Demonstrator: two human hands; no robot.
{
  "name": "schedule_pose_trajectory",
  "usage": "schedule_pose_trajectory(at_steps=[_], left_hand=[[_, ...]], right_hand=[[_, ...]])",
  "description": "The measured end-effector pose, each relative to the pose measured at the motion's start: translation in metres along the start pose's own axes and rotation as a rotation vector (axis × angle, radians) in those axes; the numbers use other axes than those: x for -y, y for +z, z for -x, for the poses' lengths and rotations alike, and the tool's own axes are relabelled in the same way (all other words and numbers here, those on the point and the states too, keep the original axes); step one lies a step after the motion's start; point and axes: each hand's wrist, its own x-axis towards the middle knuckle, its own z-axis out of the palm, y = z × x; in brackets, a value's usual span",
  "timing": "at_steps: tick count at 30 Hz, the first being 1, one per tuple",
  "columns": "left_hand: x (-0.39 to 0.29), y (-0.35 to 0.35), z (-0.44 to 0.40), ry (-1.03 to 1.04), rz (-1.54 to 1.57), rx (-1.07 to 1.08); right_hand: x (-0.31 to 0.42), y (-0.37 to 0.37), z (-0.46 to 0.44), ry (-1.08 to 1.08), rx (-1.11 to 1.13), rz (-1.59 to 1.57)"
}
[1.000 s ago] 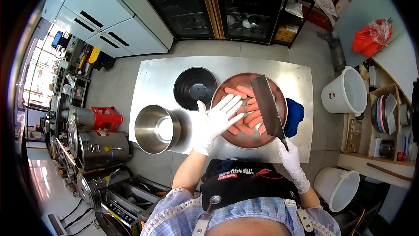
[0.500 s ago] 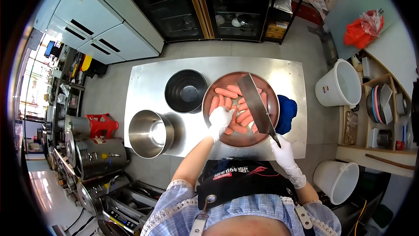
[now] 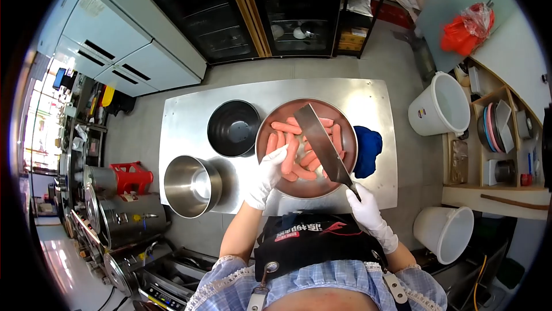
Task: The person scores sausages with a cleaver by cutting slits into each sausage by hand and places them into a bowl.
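My gloved left hand [image 3: 267, 175] is closed on a pink sausage [image 3: 290, 159] at the left side of a round reddish-brown pan [image 3: 315, 191]. In my gloved right hand [image 3: 367, 210] is the dark handle of a broad cleaver [image 3: 324, 143]. Its blade slants up and left across the pan, covering part of the contents. Several more sausages [image 3: 286, 127] lie loosely heaped in the pan, some behind the blade. Between them a pale patch of the pan's bottom or liquid shows; I cannot tell which.
A black bowl [image 3: 214, 130] and a steel pot [image 3: 172, 187] stand left of the pan on the steel table [image 3: 376, 95]. A blue cloth [image 3: 368, 151] lies against its right side. White buckets [image 3: 425, 112] stand on the floor to the right.
My left hand has drawn back toward the pan's near left rim, now with a sausage in its fingers. The cleaver stays over the pan. The whole view has shifted slightly.
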Motion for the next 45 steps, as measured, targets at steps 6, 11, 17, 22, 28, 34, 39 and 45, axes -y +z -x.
schedule_pose_trajectory(at_steps=[6,11,17,22,28,34,39,45], left_hand=[[-0.014,0.017,0.026,0.047,0.179,-0.012],[-0.015,0.017,0.028,0.066,0.343,0.026],[-0.011,0.022,0.025,0.147,0.318,-0.118],[-0.015,0.025,0.027,0.066,0.356,-0.03],[-0.004,0.012,0.029,-0.034,0.201,-0.01],[-0.01,0.049,0.031,0.137,0.306,-0.107],[-0.012,0.034,0.025,0.192,0.372,-0.132],[-0.01,0.027,0.02,0.125,0.18,-0.067]], right_hand=[[0.019,0.006,0.0,-0.02,0.119,0.081],[0.022,0.011,-0.003,-0.091,0.107,0.07],[0.025,0.014,-0.002,-0.103,0.09,0.109],[0.018,0.018,0.0,-0.141,0.067,0.161],[0.022,0.025,-0.005,-0.126,0.069,0.161],[0.021,0.029,-0.006,-0.173,0.009,0.125],[0.038,0.018,-0.004,-0.149,0.041,0.06],[0.035,0.018,-0.002,-0.104,0.129,0.061]])
